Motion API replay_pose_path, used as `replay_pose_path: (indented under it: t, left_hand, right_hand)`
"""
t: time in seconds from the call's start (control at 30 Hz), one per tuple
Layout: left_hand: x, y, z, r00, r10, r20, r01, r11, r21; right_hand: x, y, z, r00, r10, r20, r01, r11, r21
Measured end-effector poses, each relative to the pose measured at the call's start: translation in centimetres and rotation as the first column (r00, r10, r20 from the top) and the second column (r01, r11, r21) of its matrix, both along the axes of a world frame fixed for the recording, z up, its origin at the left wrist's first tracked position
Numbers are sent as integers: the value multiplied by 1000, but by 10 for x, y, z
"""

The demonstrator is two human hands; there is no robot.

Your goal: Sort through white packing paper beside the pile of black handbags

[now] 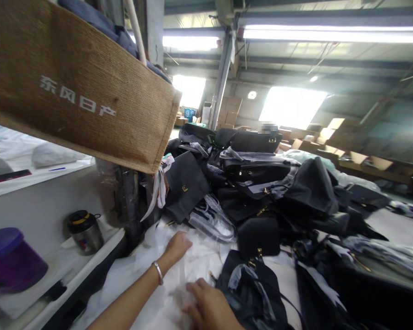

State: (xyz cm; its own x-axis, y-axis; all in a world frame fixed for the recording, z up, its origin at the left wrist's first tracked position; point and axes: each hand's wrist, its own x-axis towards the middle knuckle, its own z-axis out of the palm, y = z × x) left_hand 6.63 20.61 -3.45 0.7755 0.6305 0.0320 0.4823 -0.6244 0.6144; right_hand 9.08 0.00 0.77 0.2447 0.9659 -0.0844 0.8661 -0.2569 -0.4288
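Observation:
My left hand (177, 246), with a thin bracelet at the wrist, reaches forward onto a heap of white tissue paper (147, 270); its fingers curl down into the paper. My right hand (208, 306) rests lower down on the same white paper, knuckles up, fingers bent over a crumpled clear piece. Just to the right of it lies a black handbag (253, 286) with gold hardware. A big pile of black handbags (261, 183), some in clear plastic sleeves, rises behind both hands.
A brown jute bag (72, 87) with white lettering hangs overhead at the left. A white shelf (72, 270) at the left carries a steel mug (86, 231) and a purple lidded tub (10, 261). Cardboard boxes (330, 137) stand far back.

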Motion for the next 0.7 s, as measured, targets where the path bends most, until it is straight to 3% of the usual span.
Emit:
replay_pose_path:
  t: [0.13, 0.27, 0.43, 0.6, 0.7]
  left_hand:
    - [-20, 16, 8, 1000, 6, -5, -5, 998, 69]
    - [-42, 23, 18, 999, -46, 24, 41, 982, 187]
    - [-56, 25, 23, 994, -97, 43, 86, 974, 210]
    - [-101, 0, 26, 983, 6, 181, -60, 954, 294]
    - [-143, -11, 21, 967, 116, 227, -183, 935, 304]
  right_hand:
    - [11, -11, 7, 988, -121, -94, 131, 984, 117]
    - [9, -16, 6, 995, -62, -72, 70, 991, 112]
    - [4, -31, 11, 997, -73, -28, 77, 985, 157]
    - [13, -75, 22, 992, -118, -50, 128, 941, 314]
    - [19, -110, 8, 997, -71, -13, 71, 923, 378]
